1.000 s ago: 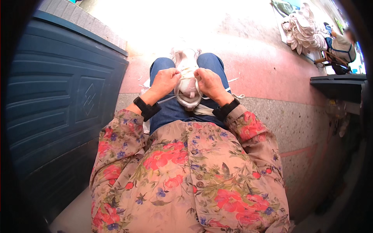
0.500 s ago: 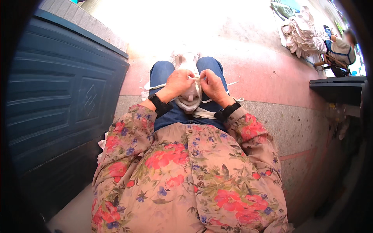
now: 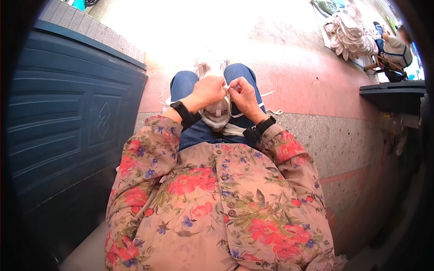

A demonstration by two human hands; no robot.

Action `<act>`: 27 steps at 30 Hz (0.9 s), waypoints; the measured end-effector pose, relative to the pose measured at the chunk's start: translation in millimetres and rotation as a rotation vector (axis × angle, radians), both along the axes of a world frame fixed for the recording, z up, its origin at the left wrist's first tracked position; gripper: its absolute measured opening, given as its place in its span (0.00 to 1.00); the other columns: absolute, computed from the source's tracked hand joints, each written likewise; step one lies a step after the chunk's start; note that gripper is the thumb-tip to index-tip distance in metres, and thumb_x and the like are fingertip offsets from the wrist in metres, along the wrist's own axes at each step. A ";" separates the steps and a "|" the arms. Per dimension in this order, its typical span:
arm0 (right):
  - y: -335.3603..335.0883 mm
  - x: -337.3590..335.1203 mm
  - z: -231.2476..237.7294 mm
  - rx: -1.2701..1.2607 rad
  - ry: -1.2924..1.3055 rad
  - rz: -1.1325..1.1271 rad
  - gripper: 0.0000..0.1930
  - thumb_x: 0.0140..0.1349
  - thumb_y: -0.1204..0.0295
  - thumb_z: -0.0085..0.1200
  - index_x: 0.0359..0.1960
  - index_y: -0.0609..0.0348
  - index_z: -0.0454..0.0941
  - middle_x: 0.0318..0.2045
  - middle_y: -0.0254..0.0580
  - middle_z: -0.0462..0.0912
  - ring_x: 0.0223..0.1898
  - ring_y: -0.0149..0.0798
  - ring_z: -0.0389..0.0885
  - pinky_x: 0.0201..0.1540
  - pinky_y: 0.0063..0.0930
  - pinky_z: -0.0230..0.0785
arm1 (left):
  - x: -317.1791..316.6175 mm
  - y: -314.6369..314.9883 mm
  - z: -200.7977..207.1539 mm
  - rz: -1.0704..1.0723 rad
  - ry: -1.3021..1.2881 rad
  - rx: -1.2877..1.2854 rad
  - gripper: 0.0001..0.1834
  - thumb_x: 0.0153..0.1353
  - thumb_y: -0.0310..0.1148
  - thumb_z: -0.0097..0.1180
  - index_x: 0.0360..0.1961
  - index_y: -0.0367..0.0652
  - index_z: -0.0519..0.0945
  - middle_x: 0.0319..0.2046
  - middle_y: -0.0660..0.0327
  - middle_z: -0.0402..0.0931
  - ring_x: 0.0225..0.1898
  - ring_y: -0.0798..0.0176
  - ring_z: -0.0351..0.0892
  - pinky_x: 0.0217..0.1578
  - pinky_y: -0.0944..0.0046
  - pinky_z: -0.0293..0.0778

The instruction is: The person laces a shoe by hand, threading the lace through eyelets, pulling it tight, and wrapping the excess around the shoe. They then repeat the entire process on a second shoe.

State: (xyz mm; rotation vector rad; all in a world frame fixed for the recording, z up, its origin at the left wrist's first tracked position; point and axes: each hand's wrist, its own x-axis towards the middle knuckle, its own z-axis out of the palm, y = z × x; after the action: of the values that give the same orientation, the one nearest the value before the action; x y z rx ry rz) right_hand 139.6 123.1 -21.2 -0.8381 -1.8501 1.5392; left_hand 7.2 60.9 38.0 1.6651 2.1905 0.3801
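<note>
A pale shoe (image 3: 215,119) rests on my lap between my knees, its rounded, padded end toward me. Over its upper, my left hand (image 3: 208,91) is closed, fingertips pinching a white shoelace (image 3: 226,87). My right hand (image 3: 245,96), close beside it, pinches the same lace between thumb and bent fingers. The fingertips almost meet and partly hide the lace and the shoe's middle. More white laces (image 3: 273,111) lie across my jeans and hang past my right thigh. Beyond my hands, a whitish part (image 3: 212,67) washes out in the glare.
A blue panelled door (image 3: 81,113) stands close on my left. At the far right lies a heap of white shoe parts (image 3: 350,31), with another person (image 3: 395,50) seated beside it. A dark ledge (image 3: 391,90) juts in from the right, above the speckled floor (image 3: 325,135).
My hands have drawn closer together, the left turning more over the lace. The lace loop that hung below the fingers has shortened. The whole view has shifted slightly.
</note>
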 end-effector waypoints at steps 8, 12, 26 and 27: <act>0.0 3.2 1.5 -0.014 -0.047 0.014 0.03 0.52 0.78 0.50 0.28 0.61 0.69 0.16 0.36 0.72 0.17 0.27 0.71 0.21 0.22 0.64 | 2.1 2.6 4.2 -0.137 0.287 0.264 0.05 0.44 0.31 0.53 0.22 0.41 0.72 0.20 0.55 0.72 0.26 0.54 0.76 0.24 0.59 0.72; 8.0 5.9 10.2 -0.172 0.006 0.038 0.04 0.54 0.78 0.48 0.31 0.62 0.68 0.19 0.36 0.74 0.18 0.27 0.72 0.21 0.21 0.65 | -8.9 -14.1 10.8 -0.270 0.389 0.367 0.06 0.44 0.27 0.52 0.22 0.41 0.68 0.22 0.56 0.71 0.25 0.55 0.75 0.21 0.62 0.71; 34.9 -21.3 27.6 -0.221 -0.069 0.531 0.05 0.58 0.77 0.45 0.34 0.63 0.67 0.26 0.35 0.73 0.22 0.24 0.71 0.25 0.17 0.67 | -6.5 -38.0 6.1 -0.320 0.318 0.524 0.03 0.48 0.26 0.49 0.26 0.41 0.69 0.33 0.54 0.74 0.31 0.57 0.77 0.25 0.65 0.73; 38.4 -22.5 29.6 -0.234 -0.119 0.586 0.05 0.58 0.76 0.45 0.35 0.63 0.67 0.26 0.35 0.73 0.24 0.24 0.71 0.26 0.17 0.68 | -6.3 -37.5 6.9 -0.325 0.302 0.517 0.03 0.49 0.25 0.49 0.25 0.40 0.69 0.33 0.52 0.75 0.31 0.55 0.77 0.25 0.63 0.74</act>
State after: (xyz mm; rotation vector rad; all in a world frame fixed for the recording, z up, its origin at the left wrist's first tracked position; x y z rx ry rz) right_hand 117.1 161.5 8.4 -0.5110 -2.1527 2.1330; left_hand 0.9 23.4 44.9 2.4549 2.0748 0.6831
